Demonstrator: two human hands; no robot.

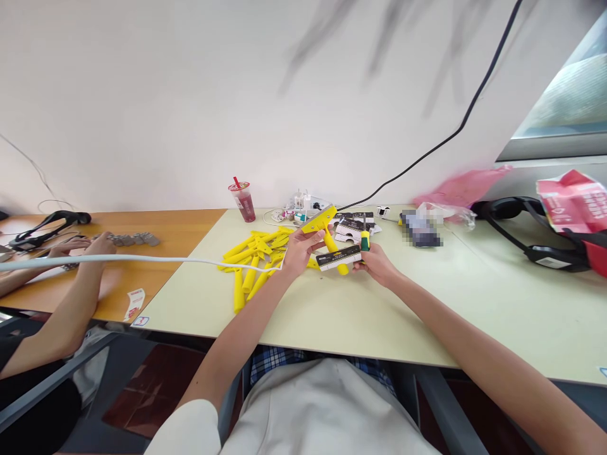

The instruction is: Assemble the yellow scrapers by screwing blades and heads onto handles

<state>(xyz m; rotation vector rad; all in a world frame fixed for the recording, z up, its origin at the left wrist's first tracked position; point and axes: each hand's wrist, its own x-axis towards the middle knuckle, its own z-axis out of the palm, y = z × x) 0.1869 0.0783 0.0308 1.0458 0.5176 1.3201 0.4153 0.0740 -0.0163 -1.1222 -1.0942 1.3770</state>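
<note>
My left hand is closed around a yellow scraper, gripping it just below its wide head, which carries a metal strip with screws. The scraper's handle points down toward the table. In my right hand are a screwdriver with a green and yellow handle, held upright, and a small black-and-white box. That box crosses in front of the scraper's handle; whether they touch I cannot tell. Left of my hands lies a pile of yellow scraper pieces. More black-and-white boxes lie behind my hands.
A lidded drink cup stands near the wall, beside plugs and cables. A white cable crosses the left side. Rightward are a blurred dark device, pink plastic and a black headset. A co-worker's arms rest at left.
</note>
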